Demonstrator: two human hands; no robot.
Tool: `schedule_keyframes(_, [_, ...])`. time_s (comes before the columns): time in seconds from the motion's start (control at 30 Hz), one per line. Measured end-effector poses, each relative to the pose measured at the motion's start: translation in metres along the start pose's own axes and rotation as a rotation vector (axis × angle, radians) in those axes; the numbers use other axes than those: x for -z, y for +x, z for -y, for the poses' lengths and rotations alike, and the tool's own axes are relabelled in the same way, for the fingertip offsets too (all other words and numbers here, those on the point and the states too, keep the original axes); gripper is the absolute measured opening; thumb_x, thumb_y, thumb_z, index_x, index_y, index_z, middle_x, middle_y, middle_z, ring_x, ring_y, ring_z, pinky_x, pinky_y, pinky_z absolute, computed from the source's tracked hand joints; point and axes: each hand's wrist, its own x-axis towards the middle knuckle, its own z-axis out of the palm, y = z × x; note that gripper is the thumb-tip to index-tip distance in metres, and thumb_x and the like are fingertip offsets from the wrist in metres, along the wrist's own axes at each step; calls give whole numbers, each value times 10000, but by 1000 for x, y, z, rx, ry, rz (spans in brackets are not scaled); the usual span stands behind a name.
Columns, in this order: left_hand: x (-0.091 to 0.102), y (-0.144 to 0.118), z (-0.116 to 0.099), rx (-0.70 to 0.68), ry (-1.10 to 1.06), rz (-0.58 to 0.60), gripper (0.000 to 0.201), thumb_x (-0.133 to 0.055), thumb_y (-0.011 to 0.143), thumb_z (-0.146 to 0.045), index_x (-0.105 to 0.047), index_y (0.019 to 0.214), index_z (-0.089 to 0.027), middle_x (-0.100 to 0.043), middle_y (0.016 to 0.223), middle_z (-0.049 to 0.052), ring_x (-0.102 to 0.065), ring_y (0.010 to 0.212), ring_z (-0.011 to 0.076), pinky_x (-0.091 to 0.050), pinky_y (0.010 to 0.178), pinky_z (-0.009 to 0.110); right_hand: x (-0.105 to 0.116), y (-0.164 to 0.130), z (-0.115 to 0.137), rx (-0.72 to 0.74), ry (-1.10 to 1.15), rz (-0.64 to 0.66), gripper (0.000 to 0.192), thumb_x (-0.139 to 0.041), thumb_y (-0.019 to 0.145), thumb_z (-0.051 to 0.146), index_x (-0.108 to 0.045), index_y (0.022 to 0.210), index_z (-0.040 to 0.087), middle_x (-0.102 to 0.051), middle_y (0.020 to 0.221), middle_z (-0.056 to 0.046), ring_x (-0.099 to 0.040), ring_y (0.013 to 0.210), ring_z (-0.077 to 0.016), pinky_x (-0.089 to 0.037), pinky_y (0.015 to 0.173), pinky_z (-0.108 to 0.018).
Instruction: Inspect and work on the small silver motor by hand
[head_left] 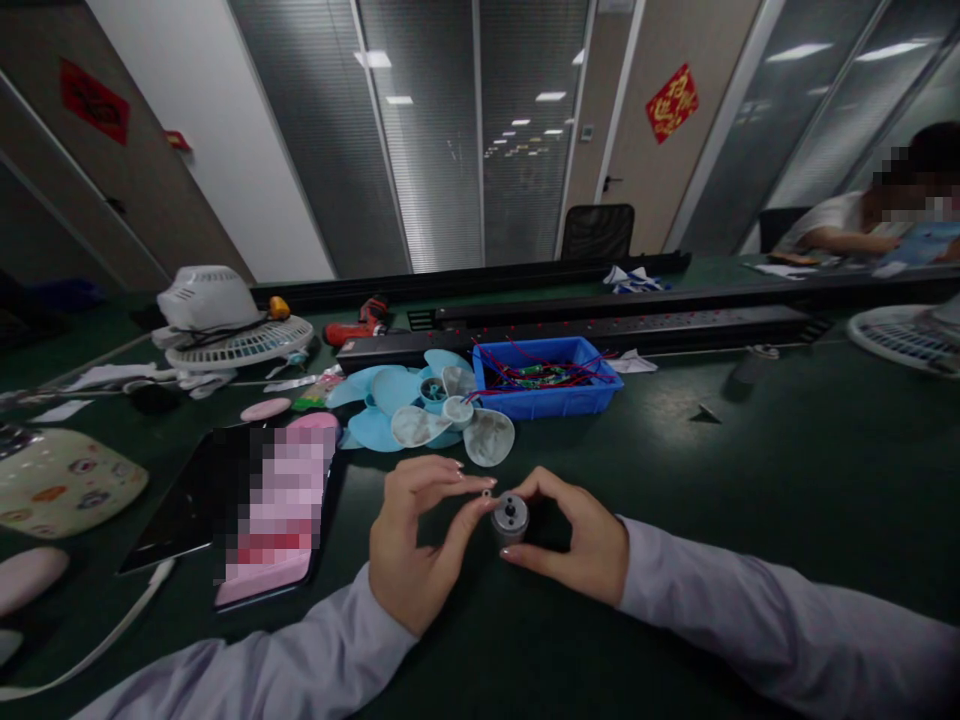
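Note:
My right hand (pixel 581 540) pinches a small silver cylindrical motor (pixel 510 518) between thumb and fingers, just above the dark green table (pixel 750 480). My left hand (pixel 420 540) is right beside it, its thumb and forefinger closed on a tiny ring-shaped part (pixel 487 492) held at the top of the motor. Both sleeves are pale lilac. Behind my hands lie blue fan blades (pixel 390 395) and translucent grey fan blades (pixel 457 425).
A blue bin (pixel 600 390) with red wires and circuit boards stands behind the blades. A phone (pixel 274 520) and a tablet lie at left, a white fan assembly (pixel 225 325) at far left, black power strips (pixel 585 335) across the back. Another person sits far right.

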Motion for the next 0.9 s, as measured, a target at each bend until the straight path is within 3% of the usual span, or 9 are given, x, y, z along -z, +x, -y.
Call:
schedule_keyframes(0.3, [-7, -2, -10, -74, -10, 95, 357, -620, 792, -43, -455, 1056, -217, -704, 857, 22, -565, 945, 220, -457, 821, 398, 1, 0, 1, 18, 0, 17, 295, -753, 690, 217, -542, 891, 178, -641, 850, -15, -617, 794, -167, -481, 717, -299])
schedule_keyframes(0.57, [-8, 0, -14, 14, -29, 140, 335, -620, 802, -88, -458, 1055, -238, -673, 907, 37, -588, 964, 228, -464, 846, 409, 2, 1, -1, 38, -31, 16, 295, -744, 686, 204, -515, 873, 193, -620, 818, -2, -605, 758, -159, -484, 686, -288])
schedule_keyframes(0.8, [-10, -2, -14, 96, -17, 168, 232, -650, 790, -145, -565, 984, -240, -604, 983, 41, -584, 987, 205, -450, 888, 378, 1, 1, -2, 37, -40, 28, 258, -712, 730, 260, -522, 889, 188, -628, 840, -18, -607, 773, -171, -487, 698, -307])
schedule_keyframes(0.9, [-10, -3, -14, 162, -73, 178, 294, -651, 790, -147, -508, 1029, -240, -646, 978, 29, -601, 1013, 201, -430, 922, 377, 1, 1, -1, 41, -45, 28, 263, -717, 726, 265, -523, 888, 191, -623, 829, -10, -607, 767, -166, -484, 692, -303])
